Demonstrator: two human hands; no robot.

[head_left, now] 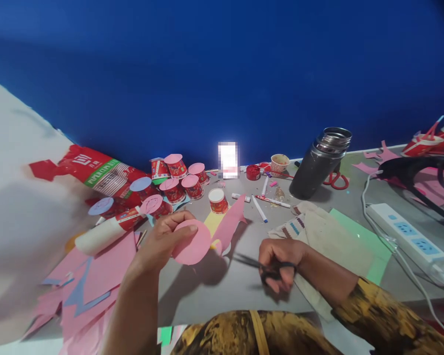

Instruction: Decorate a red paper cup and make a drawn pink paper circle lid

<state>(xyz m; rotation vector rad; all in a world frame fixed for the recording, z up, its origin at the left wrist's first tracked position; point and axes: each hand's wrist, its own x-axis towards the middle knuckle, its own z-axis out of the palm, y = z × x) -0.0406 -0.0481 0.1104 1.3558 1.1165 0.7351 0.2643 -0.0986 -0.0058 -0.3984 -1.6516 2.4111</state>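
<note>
My left hand (173, 234) pinches a round pink paper disc (193, 245) by its upper edge, thumb on top. In my right hand (281, 266) is a pair of dark-handled scissors (249, 260), its blades pointing left toward the disc but apart from it. A curled pink paper offcut (232, 224) lies on the table just beyond the disc, next to a yellow strip (212, 222). Behind them stands a small red paper cup (218, 201) with a white top. Several red cups topped with pink paper discs (173, 190) are grouped at the back left.
A red bag of paper cups (107, 175) leans at the left, above stacked pink paper (109, 266). Markers (259, 209) lie mid-table. A dark open flask (320, 162) stands at the right, near a cloth (329, 236), red-handled scissors (336, 181) and a white power strip (410, 236) with cables.
</note>
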